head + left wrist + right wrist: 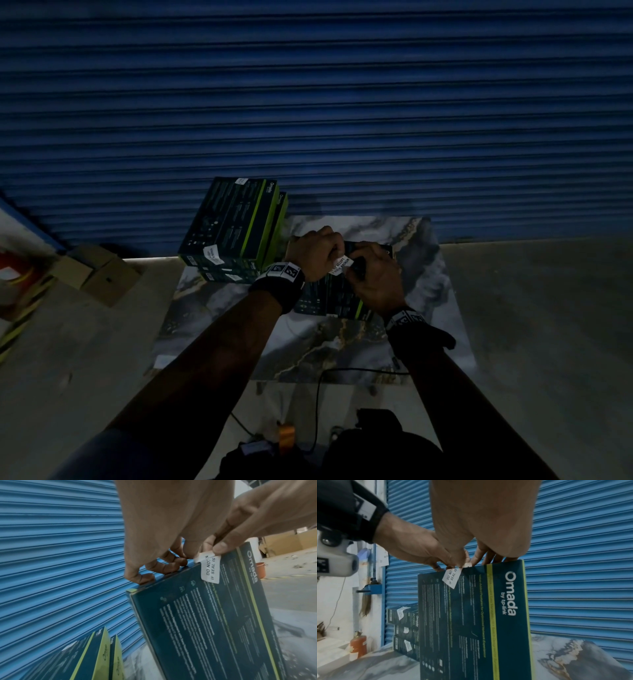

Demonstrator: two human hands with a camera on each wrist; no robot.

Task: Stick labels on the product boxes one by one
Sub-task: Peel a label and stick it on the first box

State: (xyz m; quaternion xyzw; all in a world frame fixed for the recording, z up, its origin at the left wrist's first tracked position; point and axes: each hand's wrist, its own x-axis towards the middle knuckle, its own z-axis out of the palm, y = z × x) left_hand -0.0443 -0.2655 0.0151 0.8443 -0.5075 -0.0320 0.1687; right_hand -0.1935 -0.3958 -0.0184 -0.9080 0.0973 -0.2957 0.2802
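Right now the white seal label (210, 567) sits at the top edge of the dark box (214, 622) I have standing upright on the marble-patterned table (342, 342); its lower part lies flat on the printed face, while its upper end sticks up past the edge, not yet folded over. My right hand (375, 274) pinches that free end between thumb and fingertip, with its other fingers reaching over the top of the box. My left hand (317, 251) grips the same top edge just beside the label, fingers curled over the rim and holding the box steady. Both hands are nearly touching there. Each wrist carries a black band (277, 286) with a camera mount. Just to the left of the held box, a stack of the same boxes (233, 229) lies flat on the table corner, each with a white label showing on its side. Behind everything runs a blue roller shutter (308, 102). On the floor to the left I see a small cardboard carton (96, 272), and in the right wrist view a red fire extinguisher (358, 646) stands by the wall.
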